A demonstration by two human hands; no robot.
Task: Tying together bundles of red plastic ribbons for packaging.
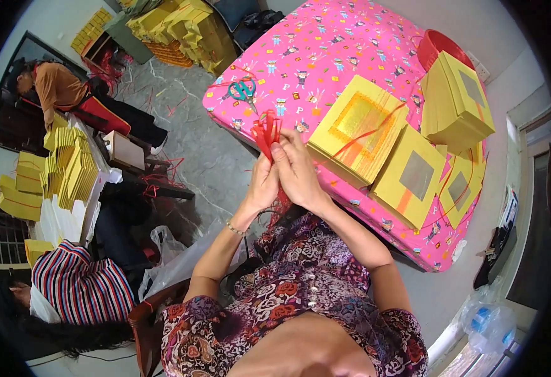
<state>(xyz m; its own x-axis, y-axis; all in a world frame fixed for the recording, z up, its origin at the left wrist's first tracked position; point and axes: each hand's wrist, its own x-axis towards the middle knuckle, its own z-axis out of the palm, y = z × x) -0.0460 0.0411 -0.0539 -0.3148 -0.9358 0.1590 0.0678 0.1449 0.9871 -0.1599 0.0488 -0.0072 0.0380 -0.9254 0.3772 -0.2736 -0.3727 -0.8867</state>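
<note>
Both hands meet in front of me at the near left edge of a pink printed table cover [325,47]. A bundle of thin red ribbons [266,131] stands up out of them, with looped ends at the top. My left hand [263,185] is closed round the lower part of the bundle. Pressed against it, my right hand [297,171] grips the same ribbons, its thumb lying along them. More red strands hang below the hands. Just beyond lies a pair of teal-handled scissors [243,92]. To the right sits a stack of yellow paper pieces [363,119] with a red ribbon across it.
More yellow stacks [416,173] and a red basin [435,47] occupy the table's right side. At left, a person in brown [62,88] and a person in stripes [84,283] are by a table of yellow stacks [71,163]. A plastic bag [175,257] lies beside my left arm.
</note>
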